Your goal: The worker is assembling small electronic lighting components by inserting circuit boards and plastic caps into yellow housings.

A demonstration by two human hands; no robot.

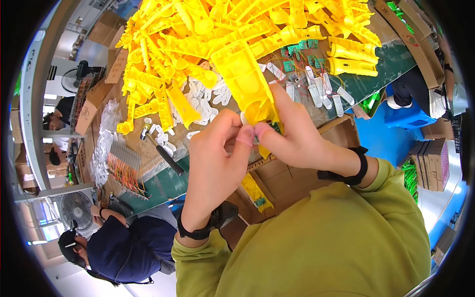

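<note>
Between my two hands I hold a yellow plastic half-shell [241,74], tilted with its hollow inside facing me. The fingers of my left hand [215,156] are closed at its near end, the thumb pressing there. My right hand [297,136] grips the same end from the right side, its thumb tip close to the left one. A bit of green circuit board shows beside the right thumb, and a small white piece peeks out by the left fingers; most of both is hidden. Beyond the hands lies a large heap of similar yellow shells [163,44].
White plastic strips [200,101] and green circuit boards with wires [297,49] lie around the heap. A screwdriver-like tool [168,159] rests at the table's left. Below my hands stands an open cardboard box [292,185] holding a yellow part. Another person [123,247] works at left.
</note>
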